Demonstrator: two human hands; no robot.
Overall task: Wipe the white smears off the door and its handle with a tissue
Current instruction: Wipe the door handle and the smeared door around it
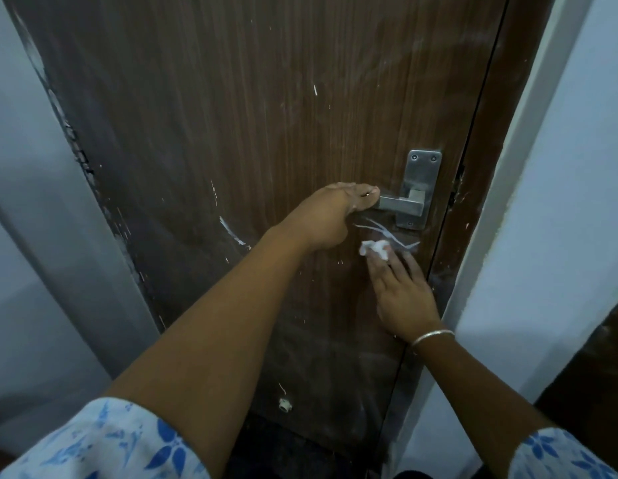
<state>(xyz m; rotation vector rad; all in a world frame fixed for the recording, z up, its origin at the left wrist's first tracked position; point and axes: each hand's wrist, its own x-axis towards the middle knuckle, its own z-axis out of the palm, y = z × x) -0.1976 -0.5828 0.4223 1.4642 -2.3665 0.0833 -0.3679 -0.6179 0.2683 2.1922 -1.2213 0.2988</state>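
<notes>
Left hand grips handle end; lever lies 9–3, tip at 9. Right hand, fingers flat, presses tissue on smears at handle's 6. Door edge near at 3; open panel toward 9.

On the left stands a pale grey-blue wall, and a soft vertical fold runs down it, lighter on one side. Its inner edge is ragged, the paint chipped in dark flecks. On the right I see a brown wooden jamb, speckled with white, then a white-painted wall corner, and beyond it a pale bluish wall. A dark brown panel cuts into that wall low on the far right; I cannot tell what it is. Near my feet the floor is dark and indistinct. The light is dim, cool and even.
</notes>
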